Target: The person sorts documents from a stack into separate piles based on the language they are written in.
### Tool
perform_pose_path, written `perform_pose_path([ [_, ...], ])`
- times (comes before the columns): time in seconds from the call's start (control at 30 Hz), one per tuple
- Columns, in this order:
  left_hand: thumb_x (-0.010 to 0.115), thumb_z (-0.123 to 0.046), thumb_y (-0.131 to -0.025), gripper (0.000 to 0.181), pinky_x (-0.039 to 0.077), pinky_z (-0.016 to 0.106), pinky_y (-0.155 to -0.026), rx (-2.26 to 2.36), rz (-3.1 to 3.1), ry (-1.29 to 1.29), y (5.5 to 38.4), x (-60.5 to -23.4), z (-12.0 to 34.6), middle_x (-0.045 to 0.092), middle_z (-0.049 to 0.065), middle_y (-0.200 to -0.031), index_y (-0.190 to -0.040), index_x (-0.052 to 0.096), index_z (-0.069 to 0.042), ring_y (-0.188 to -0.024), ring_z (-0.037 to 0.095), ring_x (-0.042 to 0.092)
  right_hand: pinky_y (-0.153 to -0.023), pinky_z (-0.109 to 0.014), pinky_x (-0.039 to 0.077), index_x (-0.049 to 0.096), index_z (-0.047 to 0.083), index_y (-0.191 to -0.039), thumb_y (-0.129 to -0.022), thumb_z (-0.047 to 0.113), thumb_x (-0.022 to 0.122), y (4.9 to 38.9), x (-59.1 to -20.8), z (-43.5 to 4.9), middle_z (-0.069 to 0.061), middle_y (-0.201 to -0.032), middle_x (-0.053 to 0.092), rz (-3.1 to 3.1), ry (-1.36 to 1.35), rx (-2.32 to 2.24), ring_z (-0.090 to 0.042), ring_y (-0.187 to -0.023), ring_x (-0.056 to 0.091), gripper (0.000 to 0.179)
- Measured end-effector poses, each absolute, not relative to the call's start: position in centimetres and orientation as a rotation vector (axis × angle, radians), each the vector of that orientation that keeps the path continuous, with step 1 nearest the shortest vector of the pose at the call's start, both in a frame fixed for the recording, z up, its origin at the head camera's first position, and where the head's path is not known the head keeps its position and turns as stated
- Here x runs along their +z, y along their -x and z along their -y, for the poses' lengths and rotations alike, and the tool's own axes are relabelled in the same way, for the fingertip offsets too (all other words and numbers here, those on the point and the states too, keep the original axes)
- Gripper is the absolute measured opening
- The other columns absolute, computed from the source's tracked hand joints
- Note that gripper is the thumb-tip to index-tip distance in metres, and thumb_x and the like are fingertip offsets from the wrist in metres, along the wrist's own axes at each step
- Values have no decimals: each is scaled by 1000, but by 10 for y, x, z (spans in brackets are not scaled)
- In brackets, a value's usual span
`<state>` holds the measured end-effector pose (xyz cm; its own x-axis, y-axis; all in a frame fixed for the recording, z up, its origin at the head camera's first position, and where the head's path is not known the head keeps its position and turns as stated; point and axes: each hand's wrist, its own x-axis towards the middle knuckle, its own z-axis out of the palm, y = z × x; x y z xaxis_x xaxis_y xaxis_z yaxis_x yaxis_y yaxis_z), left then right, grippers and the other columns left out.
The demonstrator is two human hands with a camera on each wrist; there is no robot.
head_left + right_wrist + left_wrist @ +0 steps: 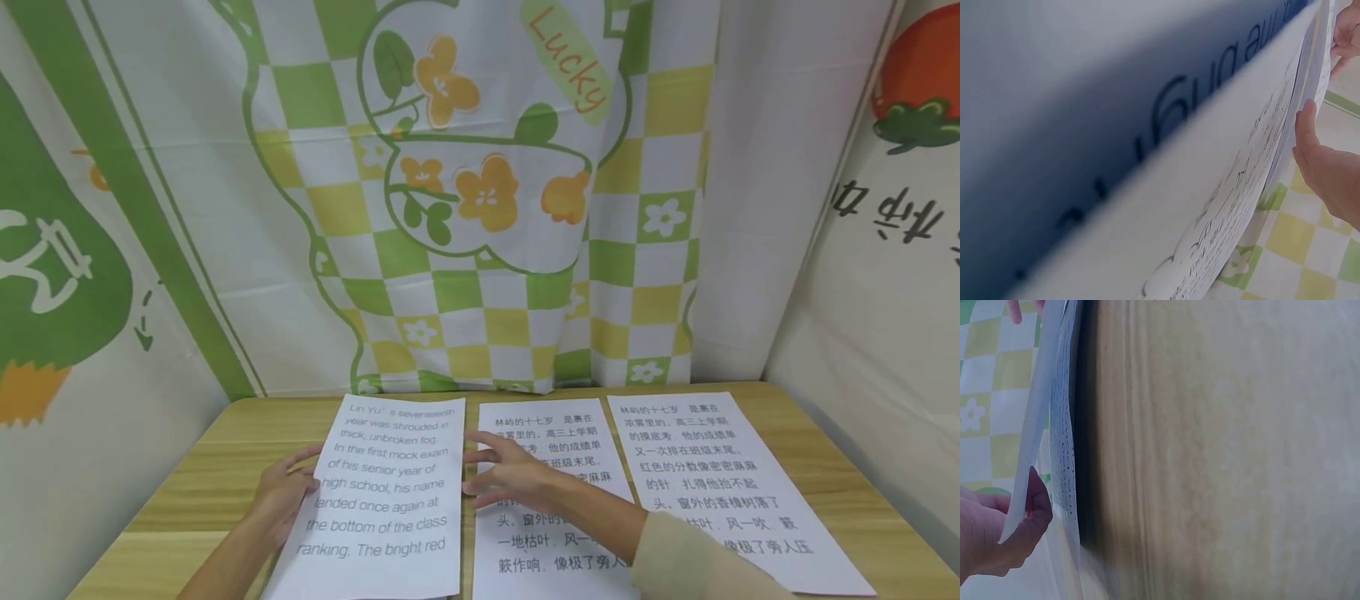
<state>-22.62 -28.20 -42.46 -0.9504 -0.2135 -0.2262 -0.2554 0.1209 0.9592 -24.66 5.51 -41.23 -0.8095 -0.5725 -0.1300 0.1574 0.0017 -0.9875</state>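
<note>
A white paper sheet printed in English (386, 492) is at the left of the group, raised off the table in the left wrist view. My left hand (281, 492) holds its left edge; in the left wrist view that hand (1004, 534) has the paper (1030, 444) between thumb and fingers. At the sheet's right edge is my right hand (517, 475), fingers spread and fairly straight. The right wrist view shows this hand (1330, 169) with its fingertips at the paper's edge. Below the right hand lies a middle sheet of Chinese text (551, 575), partly covered by the forearm.
Another sheet with Chinese text (697, 467) lies at the right of the wooden table (180, 467). Behind the table hangs a green-and-yellow checked curtain (465, 308). Pale printed cloth walls (877, 333) stand at both sides.
</note>
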Motion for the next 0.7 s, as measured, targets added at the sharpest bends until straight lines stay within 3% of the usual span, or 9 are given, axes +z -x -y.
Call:
perform_pose_path([
  [0.23, 46, 6, -98, 58, 59, 28, -77, 1934, -2386, 531, 223, -422, 284, 49, 34, -141, -155, 35, 7, -96, 20, 67, -92, -49, 61, 24, 0, -162, -85, -10, 67, 245, -414, -50, -33, -153, 40, -1784, 433, -1837, -39, -111, 67, 89],
  [0.33, 48, -1, -101, 55, 56, 24, -78, 1904, -2400, 555, 222, -421, 285, 43, 35, -149, -154, 36, 8, -113, 34, 63, -93, -49, 61, 25, 0, -162, -85, -9, 67, 244, -416, -49, -33, -152, 42, -1797, 438, -1825, -39, -112, 67, 89],
  [0.47, 50, -10, -104, 56, 50, 17, -77, 1889, -2407, 596, 221, -420, 287, 34, 35, -157, -155, 34, 8, -138, 46, 43, -93, -50, 61, 24, 1, -163, -85, -8, 67, 244, -417, -48, -34, -151, 42, -1808, 450, -1800, -40, -112, 66, 89],
  [0.7, 48, -18, -107, 61, 56, 26, -83, 1917, -2357, 592, 219, -416, 289, 32, 36, -157, -158, 27, 6, -140, 49, 42, -94, -51, 60, 19, 3, -164, -86, -4, 68, 244, -417, -49, -36, -151, 40, -1795, 455, -1773, -42, -114, 65, 92],
])
